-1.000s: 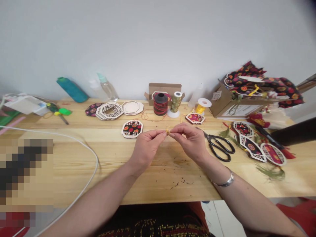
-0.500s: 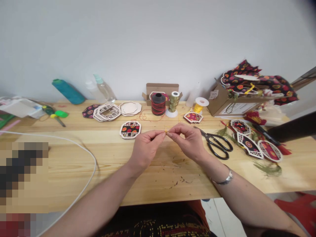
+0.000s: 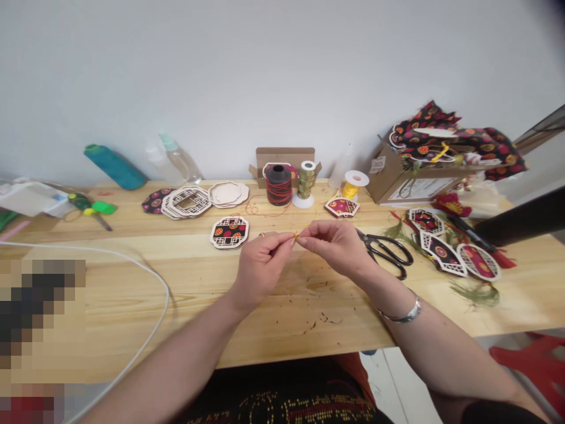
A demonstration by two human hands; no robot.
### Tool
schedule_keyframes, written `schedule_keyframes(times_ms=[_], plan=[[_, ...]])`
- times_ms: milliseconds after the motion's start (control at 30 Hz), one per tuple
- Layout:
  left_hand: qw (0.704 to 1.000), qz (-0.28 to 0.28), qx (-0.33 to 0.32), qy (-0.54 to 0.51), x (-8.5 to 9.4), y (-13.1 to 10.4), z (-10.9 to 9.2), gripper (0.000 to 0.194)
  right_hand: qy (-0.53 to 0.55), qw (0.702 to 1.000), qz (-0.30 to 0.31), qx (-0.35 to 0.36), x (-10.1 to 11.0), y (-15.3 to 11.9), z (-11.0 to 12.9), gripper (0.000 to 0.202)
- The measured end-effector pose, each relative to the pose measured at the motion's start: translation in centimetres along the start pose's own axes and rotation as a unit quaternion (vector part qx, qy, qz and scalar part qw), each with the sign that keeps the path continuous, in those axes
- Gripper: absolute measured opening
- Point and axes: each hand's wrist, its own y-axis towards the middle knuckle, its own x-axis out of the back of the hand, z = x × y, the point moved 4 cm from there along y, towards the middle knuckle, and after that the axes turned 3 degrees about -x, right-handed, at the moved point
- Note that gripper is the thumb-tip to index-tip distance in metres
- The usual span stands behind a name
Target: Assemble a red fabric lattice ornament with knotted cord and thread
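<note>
- Teal cone of thread [image 3: 115,167], tilted at the back edge of the pale wooden table [image 3: 128,288], seemingly stored out of the working space
- Clear plastic bottle with mint-green cap [image 3: 180,162], upright near the wall; contents cannot be told
- Pale wooden lattice frames [image 3: 188,202], stacked and overlapping, probably to keep like pieces together
- Rounded, pale-wood-framed panel of black and red patterned cloth [image 3: 229,232], lying flat, just beyond the left hand
- Left hand [image 3: 262,266], thumb and forefinger pinching the small bright-yellow cord [image 3: 296,234], the grip likely there to steady it
- Black spool wound with dark red thread [image 3: 279,188], standing before a small open brown cardboard box [image 3: 286,156], which has a patterned piece partly visible at its front
- Yellow cord, held above the table between both hands, apparently so close to allow fine control
- Right hand [image 3: 339,250], thumb and forefinger pressed together on the same cord; other fingers curled
- White plastic spool [image 3: 356,178], carrying yellow cord, within easy reach
- Black-handled metal scissors [image 3: 391,254], beside the right hand, presumably for convenience
- Large brown cardboard box [image 3: 415,181], heaped past its rim with black patterned cloth [image 3: 430,118]
</note>
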Motion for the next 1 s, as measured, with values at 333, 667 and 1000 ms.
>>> schedule_keyframes(times_ms=[333,667,1000], plan=[[0.994,-0.005,-0.102,0.032,-0.13,-0.05,-0.32,0.016,0.031,0.997,0.011,-0.075,0.33,0.20,-0.79,0.023],[0.990,0.013,-0.125,0.061,-0.29,-0.23,-0.33,0.016,0.061,0.995,-0.008,-0.080,0.30,0.06,-0.69,0.023],[0.991,-0.001,-0.115,0.070,-0.21,-0.30,-0.49,0.015,0.074,0.994,-0.017,-0.073,-0.03,-0.03,-0.47,0.017]])
